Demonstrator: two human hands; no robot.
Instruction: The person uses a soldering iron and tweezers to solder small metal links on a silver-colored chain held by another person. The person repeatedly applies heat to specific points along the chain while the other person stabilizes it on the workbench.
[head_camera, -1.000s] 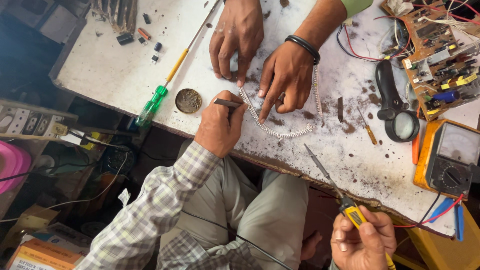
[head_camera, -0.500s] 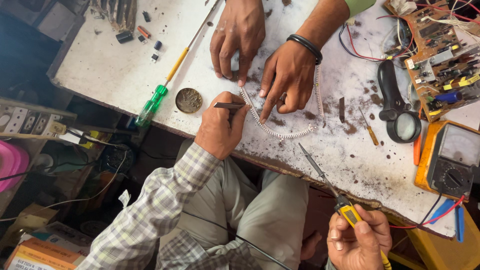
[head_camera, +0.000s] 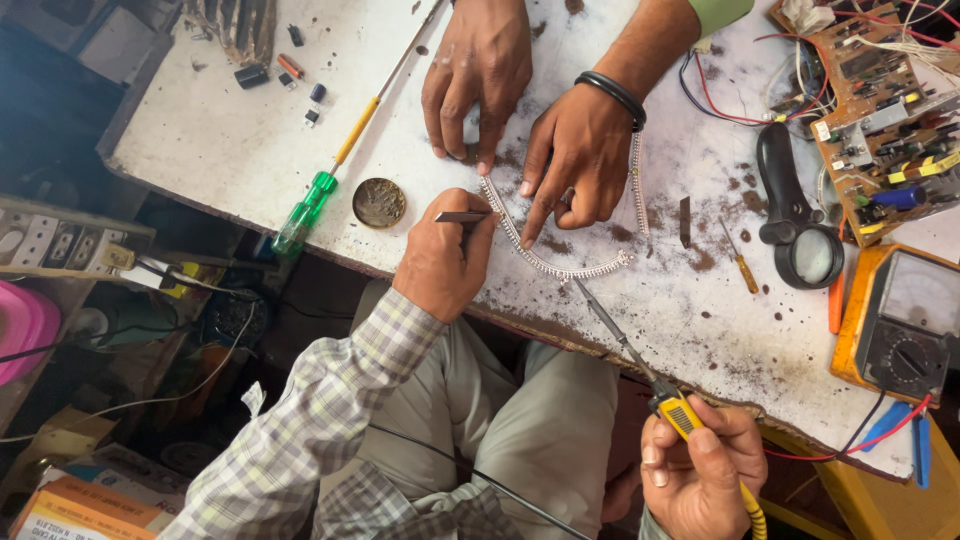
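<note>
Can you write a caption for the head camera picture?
Left hand pinches tweezers at a curved LED strip; right hand holds a soldering iron.

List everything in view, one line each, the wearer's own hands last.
LED strip: one, white, curved on the table.
Tweezers: one, metal, touching the strip.
Soldering iron: one, yellow-handled, tip by the strip.
Screwdriver: one, green and yellow, left.
Tin: one, round, table edge.
Magnifier: one, black, right.
Multimeter: one, orange, right.
Circuit boards: several, top right.
Co-worker's hands: two, pressing the strip.
Left hand: holds tweezers.
Right hand: holds iron.
</note>
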